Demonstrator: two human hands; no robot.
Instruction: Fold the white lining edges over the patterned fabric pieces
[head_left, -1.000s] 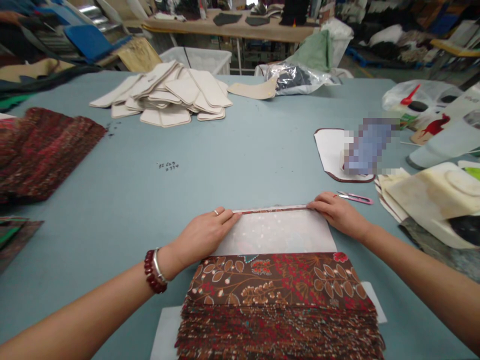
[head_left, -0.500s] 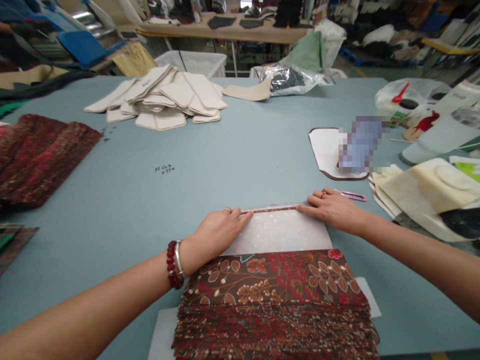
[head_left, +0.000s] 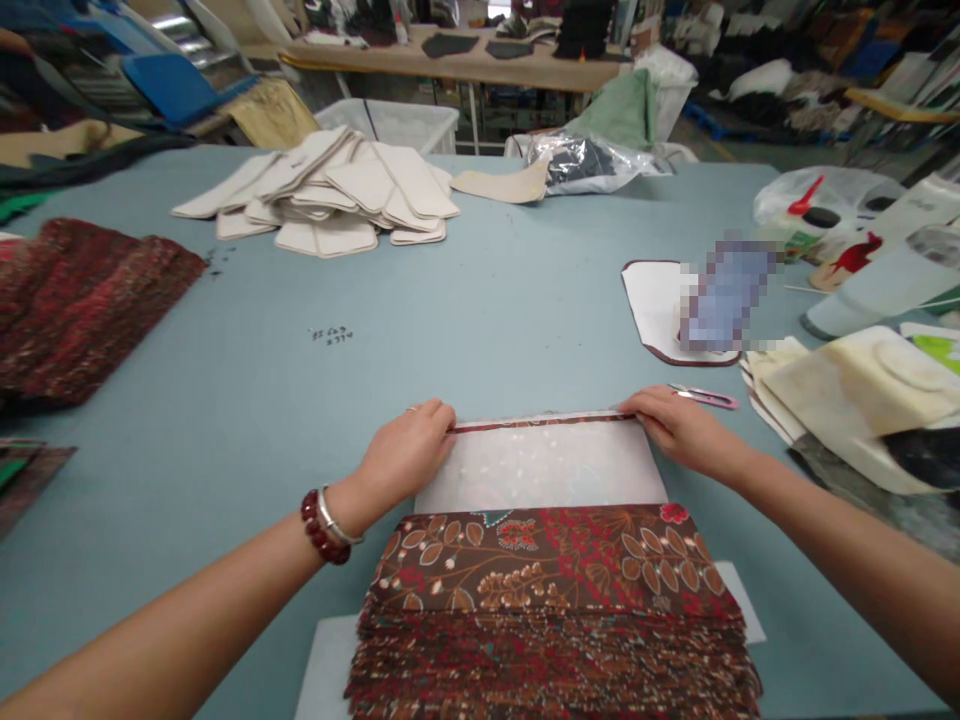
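Two grips clamped: the left hand [head_left: 405, 456] and right hand [head_left: 679, 430] pinch opposite ends of a fabric-edged strip [head_left: 544, 423] (long axis crosswise), on a white sheet [head_left: 540, 468] beyond stacked floral fabric panels [head_left: 547, 600] on the tabletop [head_left: 225, 420].

A blue-grey table [head_left: 225, 300] carries a pile of cream fabric pieces [head_left: 322, 195] at the far side and a stack of red patterned fabric [head_left: 90, 310] on the left. On the right lie a white template [head_left: 649, 310], partly hidden by a pixelated blur, pink-handled snips [head_left: 705, 399] and cream moulded sheets [head_left: 855, 395]. Beyond the table stand a plastic bag [head_left: 577, 162], a white bin [head_left: 390, 125], a blue chair [head_left: 176, 88] and a long workbench [head_left: 450, 68].
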